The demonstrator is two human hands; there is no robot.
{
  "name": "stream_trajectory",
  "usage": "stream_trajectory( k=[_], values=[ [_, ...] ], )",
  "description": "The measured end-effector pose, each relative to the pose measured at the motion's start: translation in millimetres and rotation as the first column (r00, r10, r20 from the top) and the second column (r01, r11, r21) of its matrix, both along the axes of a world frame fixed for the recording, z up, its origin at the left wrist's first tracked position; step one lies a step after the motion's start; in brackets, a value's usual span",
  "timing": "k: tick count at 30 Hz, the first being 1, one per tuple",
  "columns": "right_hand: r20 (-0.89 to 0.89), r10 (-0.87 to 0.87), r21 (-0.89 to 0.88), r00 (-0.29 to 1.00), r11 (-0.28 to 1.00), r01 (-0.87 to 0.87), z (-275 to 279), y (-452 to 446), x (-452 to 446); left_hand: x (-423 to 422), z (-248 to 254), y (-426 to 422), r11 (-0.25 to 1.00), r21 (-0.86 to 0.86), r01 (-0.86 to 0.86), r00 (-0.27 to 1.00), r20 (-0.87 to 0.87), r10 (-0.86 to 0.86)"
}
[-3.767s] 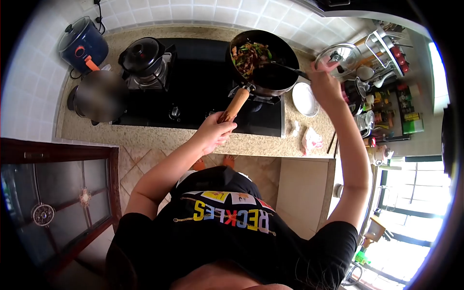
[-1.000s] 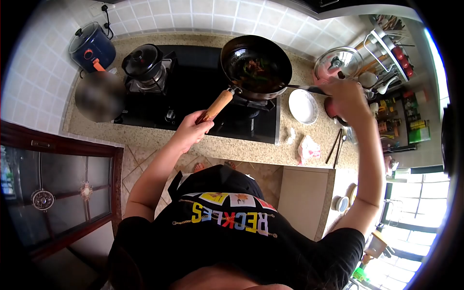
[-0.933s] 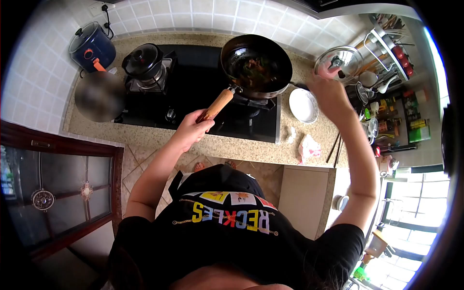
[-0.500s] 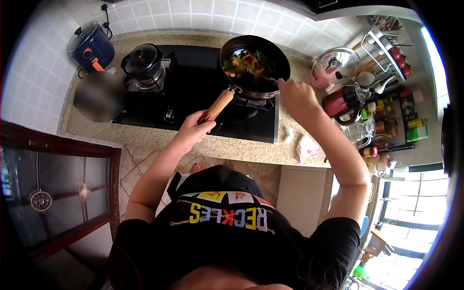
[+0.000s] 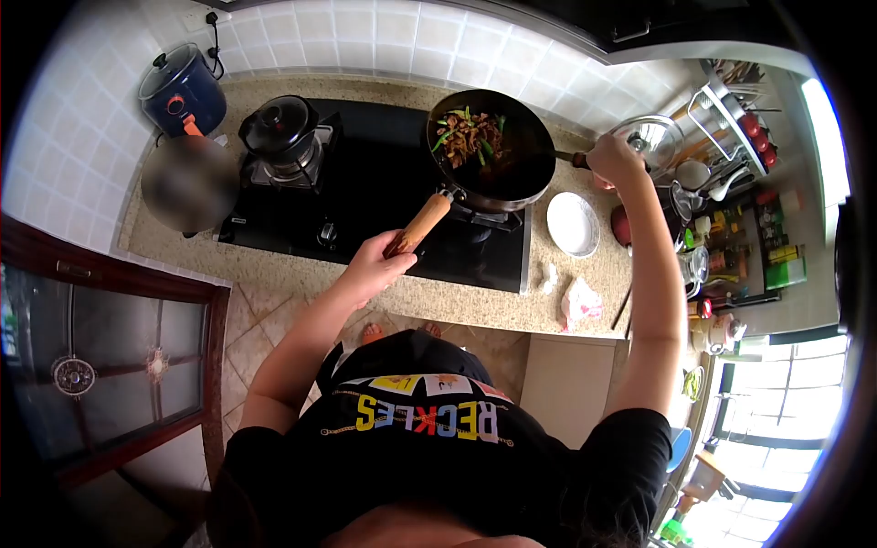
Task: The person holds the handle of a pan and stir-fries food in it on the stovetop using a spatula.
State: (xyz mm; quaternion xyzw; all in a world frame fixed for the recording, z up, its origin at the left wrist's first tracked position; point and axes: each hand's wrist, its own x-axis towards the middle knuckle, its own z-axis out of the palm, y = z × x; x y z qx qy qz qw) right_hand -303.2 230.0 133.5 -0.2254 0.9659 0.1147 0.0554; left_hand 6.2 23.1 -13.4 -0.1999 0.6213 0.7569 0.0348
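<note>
Food (image 5: pixel 470 135), brown pieces mixed with green strips, is lying heaped toward the far-left side of the wok (image 5: pixel 525 169), which is sitting over the right side of the black stove (image 5: pixel 379 164). The right hand (image 5: pixel 614 160) is hanging just outside the wok's right rim, its fingers closing tightly around the grip of a utensil (image 5: pixel 574 159). That utensil's long axis is running almost straight leftward, across the rim and toward the heap; its working end is disappearing into the dark interior, so whether it is touching the food cannot be told. From these fingers the heap is lying leftward and slightly farther from the body, with the right hand seeming a little nearer than the left. The left hand (image 5: pixel 376 265) is clasping the near end of the wooden handle (image 5: pixel 422 224), which is slanting away and rightward into the wok's near-left edge. A white plate (image 5: pixel 573 225) is resting on the bench (image 5: pixel 438 301), near the wok's right side.
</note>
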Motion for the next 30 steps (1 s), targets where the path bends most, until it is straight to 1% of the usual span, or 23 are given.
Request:
stream_trajectory(
  k=[1, 2, 3, 4, 6, 7, 8, 9, 10, 11, 13, 15, 17, 18, 19, 21, 22, 23, 25, 27, 28, 29, 30],
  values=[
    [-0.003, 0.006, -0.001, 1.000, 1.000, -0.006, -12.4, 1.4, -14.4, 0.8, -1.1, -1.4, 1.000, 0.003, 0.018, 1.000, -0.007, -0.017],
    [0.242, -0.104, -0.131, 0.965, 0.982, 0.138, -25.7, 0.4, -29.0, -0.4, -0.3, -3.1, 1.000, 0.001, 0.009, 1.000, -0.012, -0.009],
    [0.487, -0.170, -0.213, 0.857, 0.928, 0.305, -29.2, -3.6, -30.5, -0.5, 0.2, -3.6, 1.000, -0.008, 0.009, 1.000, -0.025, -0.009],
    [0.494, -0.170, -0.206, 0.852, 0.930, 0.305, -37.6, -2.9, -26.3, 2.5, -0.6, -2.1, 1.000, -0.013, 0.016, 0.999, -0.029, -0.016],
    [0.403, 0.042, -0.376, 0.914, 0.918, 0.124, -40.4, -12.1, 1.8, 0.8, -2.3, -2.2, 1.000, -0.020, 0.014, 0.999, -0.033, -0.015],
    [0.407, 0.041, -0.375, 0.913, 0.919, 0.125, -41.4, -12.7, 13.2, 1.3, -3.5, -1.4, 1.000, -0.024, 0.013, 0.999, -0.033, -0.014],
    [0.197, 0.216, -0.404, 0.956, 0.907, -0.121, -42.1, -11.6, 25.5, 2.1, -2.8, -1.0, 1.000, -0.025, 0.016, 1.000, -0.025, -0.017],
    [-0.021, 0.381, -0.382, 0.924, 0.851, -0.360, -40.9, -10.8, 39.0, 2.1, -0.5, -1.4, 1.000, -0.025, 0.018, 1.000, -0.007, -0.019],
    [-0.078, 0.356, -0.339, 0.931, 0.869, -0.361, -35.5, -10.4, 54.1, 2.2, 1.3, -1.3, 0.999, -0.023, 0.022, 1.000, 0.010, -0.022],
    [-0.074, 0.350, -0.341, 0.934, 0.871, -0.353, -27.0, -7.9, 65.0, 1.9, 1.8, -0.3, 0.999, -0.023, 0.029, 0.999, 0.014, -0.028],
    [-0.095, 0.382, -0.250, 0.919, 0.885, -0.393, -3.7, -3.4, 85.8, 1.5, 2.3, 1.5, 1.000, 0.016, -0.014, 1.000, 0.014, 0.014],
    [-0.121, 0.365, -0.273, 0.923, 0.882, -0.385, 28.0, 1.9, 113.4, 2.9, 4.7, 2.3, 0.999, 0.036, -0.006, 1.000, 0.009, 0.006],
    [-0.137, 0.441, -0.295, 0.887, 0.837, -0.462, 48.6, 6.7, 125.8, 2.3, 4.8, 3.1, 0.999, 0.043, -0.027, 1.000, 0.008, 0.026],
    [-0.126, 0.478, -0.263, 0.869, 0.829, -0.494, 56.9, 6.3, 131.6, 2.6, 4.3, 3.7, 0.999, 0.045, -0.022, 1.000, 0.009, 0.022],
    [-0.124, 0.474, -0.263, 0.871, 0.831, -0.490, 51.9, 3.9, 131.8, 2.8, 3.6, 3.8, 0.999, 0.046, -0.024, 1.000, 0.002, 0.024],
    [-0.157, 0.597, -0.070, 0.787, 0.788, -0.612, 26.6, -3.6, 123.1, 3.2, 2.0, 4.4, 0.999, 0.047, -0.020, 1.000, -0.005, 0.020],
    [-0.199, 0.620, -0.068, 0.759, 0.764, -0.642, 6.8, -10.1, 113.1, 3.3, 1.1, 4.2, 0.999, 0.049, -0.015, 1.000, -0.004, 0.015],
    [-0.170, 0.535, -0.018, 0.828, 0.838, -0.545, 4.6, -23.7, 117.3, 2.9, 0.5, 4.2, 0.999, 0.051, -0.012, 1.000, -0.006, 0.012],
    [-0.191, 0.373, 0.025, 0.908, 0.927, -0.375, -8.1, -30.8, 98.9, 3.7, -1.0, 3.7, 0.999, 0.046, -0.012, 1.000, 0.000, 0.012],
    [-0.210, 0.276, -0.021, 0.938, 0.958, -0.286, -5.9, -23.6, 72.6, 3.7, -0.9, 3.9, 0.999, 0.048, -0.019, 1.000, -0.007, 0.019],
    [-0.245, 0.236, -0.141, 0.940, 0.951, -0.275, 1.0, -12.9, 68.4, 3.8, -0.8, 3.0, 0.999, 0.050, -0.019, 1.000, 0.017, 0.018],
    [-0.274, 0.273, -0.202, 0.922, 0.921, -0.332, 1.2, 2.4, 49.0, 2.3, -0.3, 1.1, 0.998, 0.052, -0.022, 0.999, 0.038, 0.020],
    [-0.214, 0.218, -0.223, 0.952, 0.938, -0.265, 15.6, 2.9, 51.8, 1.8, -1.4, 0.6, 0.998, 0.054, -0.026, 0.999, 0.036, 0.024]
  ],
)
